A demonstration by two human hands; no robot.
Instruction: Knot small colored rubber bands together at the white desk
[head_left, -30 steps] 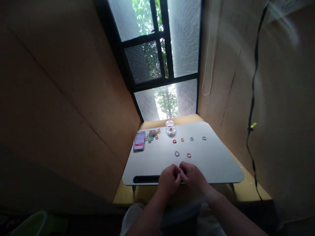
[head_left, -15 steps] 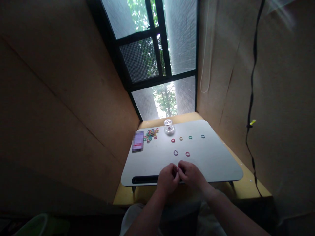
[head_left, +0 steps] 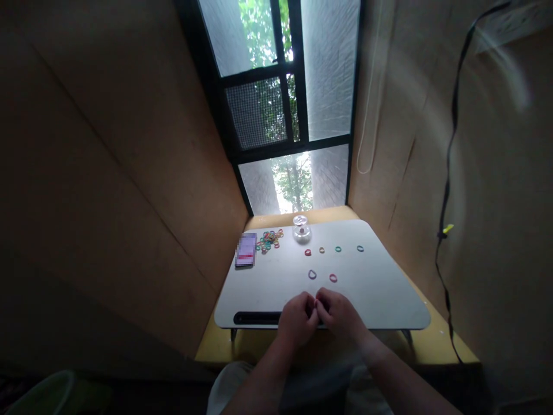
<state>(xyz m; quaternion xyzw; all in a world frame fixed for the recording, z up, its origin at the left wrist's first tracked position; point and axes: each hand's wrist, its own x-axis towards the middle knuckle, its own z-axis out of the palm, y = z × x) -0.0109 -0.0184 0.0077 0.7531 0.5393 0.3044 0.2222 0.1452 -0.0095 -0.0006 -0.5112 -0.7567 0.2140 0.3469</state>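
Observation:
My left hand [head_left: 299, 318] and my right hand [head_left: 339, 314] meet above the front edge of the white lap table [head_left: 259, 288]. Thumbs and fingers of both are closed in a pinch, tips together. A small reddish thing shows between the fingertips; its shape is mostly covered. Just beyond lie a purple band [head_left: 312, 275], bent into a heart-like shape, and a pink band [head_left: 333, 278]. Farther back is a spaced row: a red band [head_left: 307, 252], a yellow-orange band [head_left: 322, 250], a green band [head_left: 338, 249] and a dark blue-green band [head_left: 360, 248].
A heap of coloured bands [head_left: 270, 239] sits back left, beside a phone [head_left: 246, 251] with a blurred screen. A clear round container [head_left: 302, 231] stands at the back. Along the front runs a black slot [head_left: 257, 318]. A black cable [head_left: 447, 173] hangs at the right wall.
The view has shifted slightly, so everything appears a little lower and farther right. Both hands stay pinched together at the same place over the table, and the laid-out bands have not moved.

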